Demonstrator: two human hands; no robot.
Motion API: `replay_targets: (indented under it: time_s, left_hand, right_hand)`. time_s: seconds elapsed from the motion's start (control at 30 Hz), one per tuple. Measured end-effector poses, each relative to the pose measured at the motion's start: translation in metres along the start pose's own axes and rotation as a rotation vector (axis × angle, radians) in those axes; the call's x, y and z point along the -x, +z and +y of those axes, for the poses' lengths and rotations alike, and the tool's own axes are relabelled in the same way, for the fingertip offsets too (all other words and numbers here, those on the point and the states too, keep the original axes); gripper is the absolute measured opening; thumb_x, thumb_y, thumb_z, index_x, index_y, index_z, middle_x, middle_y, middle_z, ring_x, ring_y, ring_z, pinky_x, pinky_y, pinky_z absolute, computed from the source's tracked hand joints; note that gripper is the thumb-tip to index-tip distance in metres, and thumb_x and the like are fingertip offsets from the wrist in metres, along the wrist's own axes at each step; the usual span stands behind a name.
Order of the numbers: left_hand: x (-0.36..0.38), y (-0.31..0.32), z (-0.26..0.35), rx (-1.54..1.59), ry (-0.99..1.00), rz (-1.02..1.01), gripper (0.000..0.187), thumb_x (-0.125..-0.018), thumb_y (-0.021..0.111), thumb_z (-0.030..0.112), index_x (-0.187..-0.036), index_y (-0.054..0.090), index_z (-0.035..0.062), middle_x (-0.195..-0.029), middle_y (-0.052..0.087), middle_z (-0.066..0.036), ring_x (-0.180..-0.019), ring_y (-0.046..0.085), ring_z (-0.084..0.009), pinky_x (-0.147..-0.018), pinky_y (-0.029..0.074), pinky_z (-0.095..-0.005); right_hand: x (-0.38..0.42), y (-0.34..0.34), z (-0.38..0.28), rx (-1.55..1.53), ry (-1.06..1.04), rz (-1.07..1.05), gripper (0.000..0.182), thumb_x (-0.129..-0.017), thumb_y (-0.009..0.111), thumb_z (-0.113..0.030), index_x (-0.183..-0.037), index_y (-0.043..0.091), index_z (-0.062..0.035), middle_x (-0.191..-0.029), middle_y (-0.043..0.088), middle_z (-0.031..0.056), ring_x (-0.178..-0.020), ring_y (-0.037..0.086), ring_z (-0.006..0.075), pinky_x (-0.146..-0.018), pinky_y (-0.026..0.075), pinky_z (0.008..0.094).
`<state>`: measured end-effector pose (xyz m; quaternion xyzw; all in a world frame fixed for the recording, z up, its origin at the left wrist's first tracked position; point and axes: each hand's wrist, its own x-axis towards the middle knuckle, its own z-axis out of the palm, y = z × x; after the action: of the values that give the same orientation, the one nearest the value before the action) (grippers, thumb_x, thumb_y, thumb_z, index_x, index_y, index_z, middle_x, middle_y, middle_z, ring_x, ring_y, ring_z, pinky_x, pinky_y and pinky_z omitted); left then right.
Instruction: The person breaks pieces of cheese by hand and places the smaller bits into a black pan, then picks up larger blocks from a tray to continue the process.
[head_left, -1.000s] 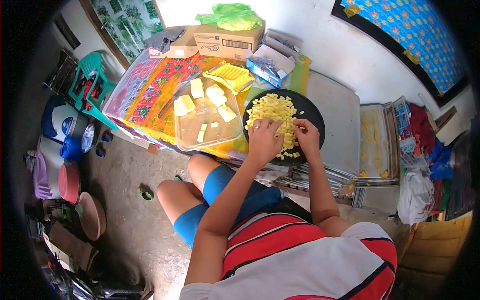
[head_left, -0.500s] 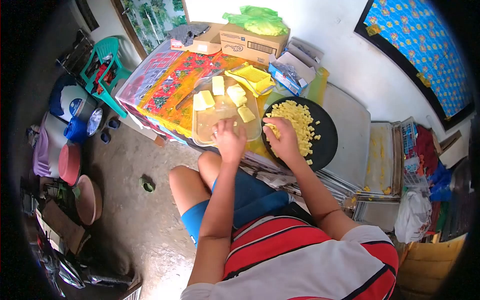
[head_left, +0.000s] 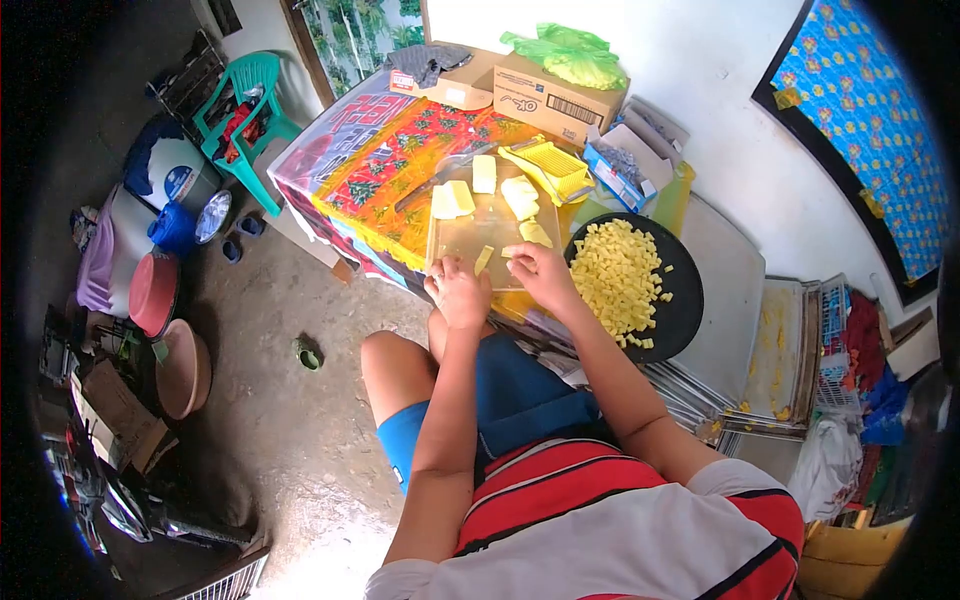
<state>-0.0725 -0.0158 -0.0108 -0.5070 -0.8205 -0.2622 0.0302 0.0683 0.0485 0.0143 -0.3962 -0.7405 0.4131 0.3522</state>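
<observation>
My left hand (head_left: 461, 290) is closed at the near edge of the clear plastic tray (head_left: 455, 240), beside a thin yellow strip (head_left: 484, 260); what it grips is too small to tell. My right hand (head_left: 540, 275) pinches a small yellow piece (head_left: 508, 252) over the tray's right side. Larger pale yellow blocks (head_left: 484, 174) lie farther back on the tray. A knife (head_left: 415, 194) rests at the tray's left edge. To the right, a round black pan (head_left: 685, 300) holds many small yellow cubes (head_left: 612, 275).
Behind the tray are a yellow plastic rack (head_left: 548, 168), a blue-and-white box (head_left: 618, 172) and a cardboard box (head_left: 550, 98) under a green bag (head_left: 570, 55). Metal trays (head_left: 725, 270) stand right of the pan. A green chair (head_left: 250, 80) is at the left.
The view has shifted, so the table appears farther right. My right hand has moved from the pan's left edge to the tray, and a yellow strip now shows between my hands.
</observation>
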Motion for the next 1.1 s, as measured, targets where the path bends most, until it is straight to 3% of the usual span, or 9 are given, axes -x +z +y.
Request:
replay_targets:
  time_s: [0.13,0.23,0.3,0.33,0.43,0.63,0.73,1.0,1.1]
  left_hand:
    - [-0.004,-0.012,0.007,0.109,-0.056,0.055,0.032,-0.074,0.069,0.03,-0.097,0.069,0.0082,-0.11,0.058,-0.012,-0.112,0.047,-0.0325,-0.094,0.035,-0.0489]
    - [-0.011,-0.019,0.007,0.353,-0.079,0.077,0.027,-0.077,0.07,0.024,-0.096,0.068,0.004,-0.094,0.065,-0.009,-0.093,0.057,-0.0265,-0.084,0.045,-0.0394]
    - [-0.013,-0.016,0.011,0.851,-0.161,-0.029,0.025,-0.081,0.069,0.021,-0.094,0.067,-0.0001,-0.086,0.065,-0.007,-0.08,0.059,-0.021,-0.076,0.047,-0.0328]
    - [-0.013,-0.016,0.013,1.099,-0.203,-0.083,0.024,-0.082,0.069,0.019,-0.093,0.067,-0.0021,-0.082,0.066,-0.005,-0.074,0.059,-0.0183,-0.071,0.049,-0.0295]
    - [-0.013,-0.022,0.018,1.07,-0.174,-0.06,0.023,-0.087,0.064,0.019,-0.093,0.066,-0.0038,-0.083,0.065,-0.004,-0.07,0.057,-0.0111,-0.067,0.047,-0.0242]
    - [-0.014,-0.037,0.009,1.897,-0.499,-0.515,0.023,-0.09,0.062,0.022,-0.104,0.062,0.0047,-0.086,0.067,-0.007,-0.076,0.063,-0.0144,-0.071,0.05,-0.0282]
    - [-0.01,-0.039,0.011,2.149,-0.429,-0.692,0.022,-0.09,0.061,0.023,-0.103,0.061,0.0059,-0.087,0.067,-0.008,-0.079,0.064,-0.0174,-0.072,0.052,-0.0298]
    - [-0.002,-0.054,0.028,2.054,-0.223,-0.77,0.029,-0.092,0.058,0.029,-0.101,0.06,0.0012,-0.086,0.066,-0.009,-0.073,0.063,-0.017,-0.069,0.053,-0.031]
    - [0.0,-0.069,0.037,2.08,-0.211,-0.806,0.031,-0.092,0.058,0.028,-0.103,0.06,-0.0013,-0.086,0.065,-0.009,-0.073,0.062,-0.0158,-0.069,0.053,-0.0291]
  right_hand:
    - [0.003,0.003,0.015,-0.294,0.113,-0.036,0.036,-0.084,0.066,-0.017,-0.115,0.057,-0.0027,-0.103,0.063,0.0123,-0.093,0.062,0.0197,-0.077,0.052,0.032]
    - [0.004,0.004,0.005,-0.615,0.32,-0.034,0.045,-0.085,0.066,-0.018,-0.125,0.05,-0.0048,-0.113,0.057,0.0128,-0.095,0.06,0.0199,-0.078,0.052,0.0323]
    - [0.004,0.002,-0.007,-0.783,0.44,-0.037,0.05,-0.086,0.065,-0.018,-0.13,0.045,-0.0064,-0.118,0.054,0.0139,-0.096,0.059,0.0204,-0.079,0.052,0.0326]
    - [0.003,0.004,-0.008,-0.737,0.413,-0.009,0.05,-0.086,0.065,-0.019,-0.13,0.044,-0.0067,-0.118,0.054,0.0133,-0.096,0.059,0.0196,-0.079,0.051,0.0321]
    - [-0.002,0.006,-0.009,-0.649,0.349,0.033,0.049,-0.087,0.064,-0.02,-0.131,0.044,-0.0076,-0.117,0.055,0.0114,-0.096,0.059,0.0168,-0.08,0.051,0.0306]
    - [0.001,-0.013,-0.034,-0.649,0.266,-0.088,0.038,-0.088,0.063,-0.019,-0.123,0.053,-0.0067,-0.113,0.058,0.0048,-0.093,0.058,0.011,-0.078,0.05,0.0273]
    - [0.009,-0.019,-0.048,-0.638,0.141,-0.094,0.035,-0.087,0.063,-0.015,-0.12,0.056,-0.0051,-0.111,0.058,0.0027,-0.092,0.058,0.0091,-0.076,0.049,0.0255]
    - [0.024,-0.052,-0.073,-0.198,-0.247,-0.11,0.034,-0.081,0.067,-0.008,-0.114,0.061,-0.0082,-0.117,0.055,0.0028,-0.096,0.056,0.0105,-0.075,0.047,0.0244]
    - [0.028,-0.06,-0.076,-0.212,-0.26,-0.075,0.028,-0.081,0.068,-0.008,-0.109,0.063,-0.0102,-0.115,0.056,0.0024,-0.098,0.055,0.0113,-0.075,0.045,0.0233]
